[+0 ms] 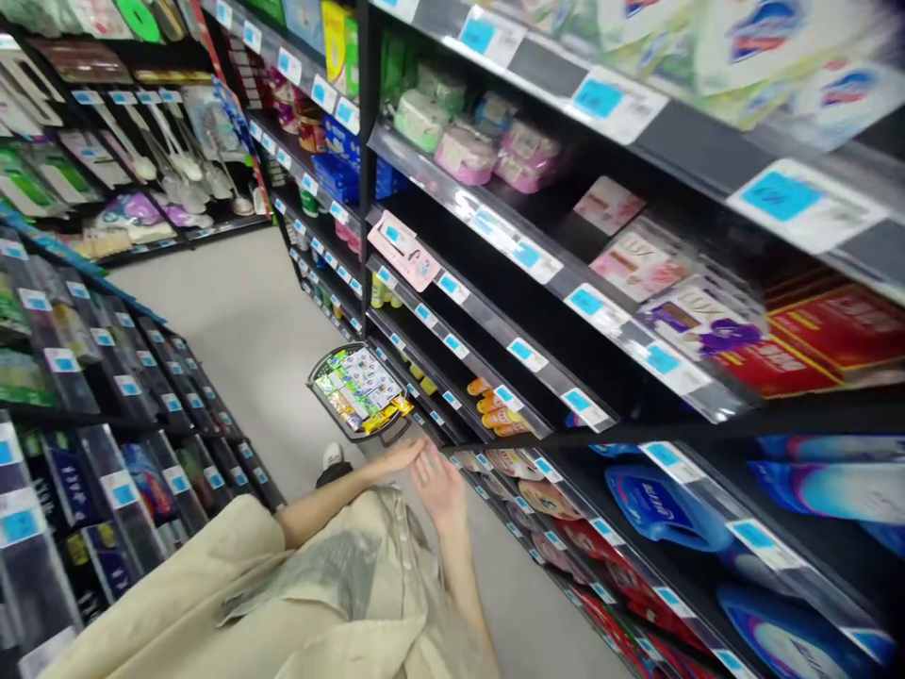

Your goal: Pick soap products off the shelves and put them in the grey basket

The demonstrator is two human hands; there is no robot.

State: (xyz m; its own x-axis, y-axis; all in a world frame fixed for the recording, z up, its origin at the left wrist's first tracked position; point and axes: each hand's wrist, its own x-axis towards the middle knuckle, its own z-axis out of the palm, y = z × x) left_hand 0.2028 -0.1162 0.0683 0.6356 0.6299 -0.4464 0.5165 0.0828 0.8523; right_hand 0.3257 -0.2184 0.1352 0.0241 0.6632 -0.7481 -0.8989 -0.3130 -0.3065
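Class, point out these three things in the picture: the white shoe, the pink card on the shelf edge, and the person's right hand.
White shoe (332, 456): head view, its upper.
Pink card (410, 256): head view, its printed face.
Right hand (434, 477): head view, its middle.

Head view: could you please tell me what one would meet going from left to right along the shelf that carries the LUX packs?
Pale green container → pink container → stacked pink containers → pink LUX pack → purple-and-white LUX pack → red packs.
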